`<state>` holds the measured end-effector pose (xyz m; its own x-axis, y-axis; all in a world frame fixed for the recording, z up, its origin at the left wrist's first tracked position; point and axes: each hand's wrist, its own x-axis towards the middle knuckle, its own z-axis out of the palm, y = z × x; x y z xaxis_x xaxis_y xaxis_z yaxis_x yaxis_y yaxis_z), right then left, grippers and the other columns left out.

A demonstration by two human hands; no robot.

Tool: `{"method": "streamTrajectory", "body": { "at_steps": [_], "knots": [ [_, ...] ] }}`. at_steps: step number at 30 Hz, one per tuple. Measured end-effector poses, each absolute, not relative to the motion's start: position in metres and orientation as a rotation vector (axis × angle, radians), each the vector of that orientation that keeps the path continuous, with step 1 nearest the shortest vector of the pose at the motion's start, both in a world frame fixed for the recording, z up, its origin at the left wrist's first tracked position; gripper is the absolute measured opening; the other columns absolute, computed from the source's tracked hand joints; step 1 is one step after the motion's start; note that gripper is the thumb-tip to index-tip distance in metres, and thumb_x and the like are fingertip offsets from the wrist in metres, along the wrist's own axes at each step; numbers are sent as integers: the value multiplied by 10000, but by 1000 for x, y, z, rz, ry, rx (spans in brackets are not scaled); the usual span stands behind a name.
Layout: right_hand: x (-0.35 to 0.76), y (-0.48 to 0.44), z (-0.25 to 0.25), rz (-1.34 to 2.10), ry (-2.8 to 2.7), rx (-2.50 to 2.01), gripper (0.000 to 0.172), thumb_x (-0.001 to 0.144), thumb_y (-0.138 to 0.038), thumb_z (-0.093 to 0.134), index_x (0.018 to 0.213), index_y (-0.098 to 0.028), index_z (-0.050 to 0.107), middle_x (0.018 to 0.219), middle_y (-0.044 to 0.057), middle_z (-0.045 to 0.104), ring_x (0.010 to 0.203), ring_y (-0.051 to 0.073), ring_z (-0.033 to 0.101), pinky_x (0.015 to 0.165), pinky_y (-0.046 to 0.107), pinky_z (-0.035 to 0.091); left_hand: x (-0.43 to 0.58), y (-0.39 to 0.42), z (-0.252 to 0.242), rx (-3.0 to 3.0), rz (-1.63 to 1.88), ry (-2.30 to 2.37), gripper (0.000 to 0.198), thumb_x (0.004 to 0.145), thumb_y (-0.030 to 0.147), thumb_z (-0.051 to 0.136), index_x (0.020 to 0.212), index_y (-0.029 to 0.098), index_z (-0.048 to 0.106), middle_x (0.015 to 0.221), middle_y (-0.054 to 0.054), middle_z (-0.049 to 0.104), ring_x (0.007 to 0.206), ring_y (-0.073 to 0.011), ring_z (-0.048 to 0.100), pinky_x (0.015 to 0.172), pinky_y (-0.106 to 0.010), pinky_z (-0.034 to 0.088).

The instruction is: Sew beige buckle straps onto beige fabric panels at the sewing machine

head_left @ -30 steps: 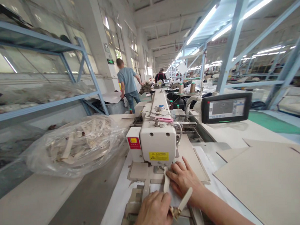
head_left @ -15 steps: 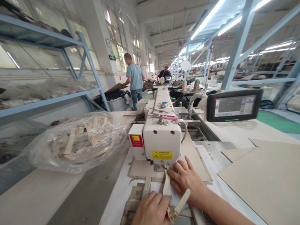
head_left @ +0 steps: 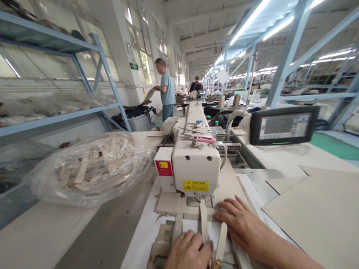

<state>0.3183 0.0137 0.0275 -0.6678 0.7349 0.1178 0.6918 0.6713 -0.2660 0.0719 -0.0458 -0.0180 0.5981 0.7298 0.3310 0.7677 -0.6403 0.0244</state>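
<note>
A beige strap runs from under the head of a white sewing machine back toward me. My left hand is closed on the near part of this strap. Beside its thumb a second strap end sticks up, with a gold-coloured metal fitting at its base, partly cut off by the frame edge. To the right, my right hand lies with fingers stretched out, its fingertips at the edge of a beige panel under the machine. Nothing shows in that hand. The needle area is too small to make out.
A clear plastic bag of beige straps lies on the left. Pink-handled scissors rest on the machine. At right stand a control screen and large beige panels. A person in a blue shirt handles a sheet farther back.
My right hand has moved right, away from the strap, and its fingers now lie on the panel. My left hand has shifted slightly right with the strap. The person behind has raised the sheet.
</note>
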Motion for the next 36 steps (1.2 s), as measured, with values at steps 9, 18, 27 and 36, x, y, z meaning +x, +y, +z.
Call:
{"method": "streamTrajectory", "body": {
  "at_steps": [9,18,27,36],
  "knots": [
    [356,-7,10,420,-2664,-1159,549,964,-349,544,1508,-308,478,1597,90,390,1467,357,344,1163,600,360,63,-46,1,-2780,-543,-1424,268,789,402,855,855,213,678,841,3,642,810,-204,615,725,-300,475],
    [350,-17,24,483,-2774,-1134,701,900,-263,577,1565,-322,365,1627,85,307,1483,364,277,1148,611,357,54,-36,5,-2700,-1021,-1202,296,993,357,623,757,181,655,742,-11,630,715,-176,594,658,-292,440],
    [334,-6,2,148,-2559,-1262,521,998,-354,475,1505,-230,489,1534,132,462,1428,355,402,1129,582,412,67,-24,3,-2820,-936,-1312,206,973,224,645,776,172,677,745,-10,640,730,-168,617,669,-265,446],
    [339,-35,8,688,-2321,-1022,424,1033,-473,430,1353,-284,634,1409,68,621,1305,278,574,1088,432,493,59,-51,29,-2730,-770,-945,154,1001,334,605,987,202,683,899,-24,671,868,-197,626,839,-321,532]
  ]
}}
